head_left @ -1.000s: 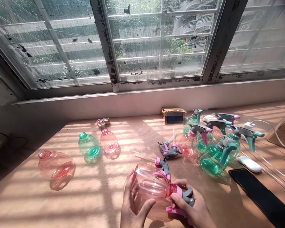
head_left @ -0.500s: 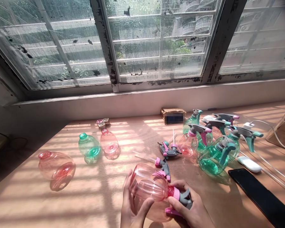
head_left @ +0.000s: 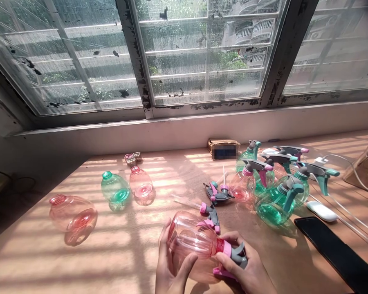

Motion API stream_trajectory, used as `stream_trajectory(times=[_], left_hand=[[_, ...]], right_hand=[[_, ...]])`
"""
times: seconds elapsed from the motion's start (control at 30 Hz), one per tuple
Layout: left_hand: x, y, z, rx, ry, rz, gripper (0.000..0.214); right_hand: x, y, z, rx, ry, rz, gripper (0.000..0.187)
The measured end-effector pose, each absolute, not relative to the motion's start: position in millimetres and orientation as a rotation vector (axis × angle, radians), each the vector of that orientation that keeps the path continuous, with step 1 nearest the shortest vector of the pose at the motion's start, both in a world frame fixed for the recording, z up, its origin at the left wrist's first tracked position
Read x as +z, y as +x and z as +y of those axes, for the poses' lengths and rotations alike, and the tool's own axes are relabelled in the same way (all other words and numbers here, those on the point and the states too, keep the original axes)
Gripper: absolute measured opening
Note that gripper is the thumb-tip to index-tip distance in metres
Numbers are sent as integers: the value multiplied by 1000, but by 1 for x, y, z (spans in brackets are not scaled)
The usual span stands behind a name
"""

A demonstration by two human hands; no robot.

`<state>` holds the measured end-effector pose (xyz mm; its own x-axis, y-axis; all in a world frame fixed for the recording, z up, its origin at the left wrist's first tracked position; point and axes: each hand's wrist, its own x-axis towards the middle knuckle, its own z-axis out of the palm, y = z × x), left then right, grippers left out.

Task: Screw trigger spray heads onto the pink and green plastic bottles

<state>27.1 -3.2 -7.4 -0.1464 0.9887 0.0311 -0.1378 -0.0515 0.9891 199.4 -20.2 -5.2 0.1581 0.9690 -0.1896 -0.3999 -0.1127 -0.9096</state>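
A pink see-through spray bottle (head_left: pixel 191 241) lies on its side between my hands near the front edge of the wooden table (head_left: pixel 125 253). My left hand (head_left: pixel 168 267) is wrapped round the bottle's body. My right hand (head_left: pixel 247 271) is closed on the grey and pink spray head (head_left: pixel 236 255) at the bottle's neck. Just beyond the bottle lies a loose pink and grey spray head (head_left: pixel 211 214), with another loose spray head (head_left: pixel 218 192) a little farther back.
Bottles without heads lie at the left: a pink one (head_left: pixel 72 214), a green one (head_left: pixel 115 190), another pink one (head_left: pixel 141 185). Several finished spray bottles (head_left: pixel 276 190) crowd the right. A white mouse (head_left: pixel 322 211), black phone (head_left: pixel 337 251), cables and a small box (head_left: pixel 223 149) are nearby.
The bottle has turned slightly in my hands and shifted a little down and left; my right hand has moved round the spray head. Nothing else on the table has moved.
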Motion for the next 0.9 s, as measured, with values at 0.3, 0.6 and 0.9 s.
stream_trajectory(times=[0.3,0.6,0.9], left_hand=[[-17,27,-4,1391,1058,1137,86],[-6,32,0,1500,1014,1213,70],[-15,26,-4,1373,1033,1195,77]], right_hand=[[-11,203,-20,1383,-1096,-597,50],[-3,196,-21,1302,-1101,-700,41],[-4,201,-20,1377,-1075,-590,48]])
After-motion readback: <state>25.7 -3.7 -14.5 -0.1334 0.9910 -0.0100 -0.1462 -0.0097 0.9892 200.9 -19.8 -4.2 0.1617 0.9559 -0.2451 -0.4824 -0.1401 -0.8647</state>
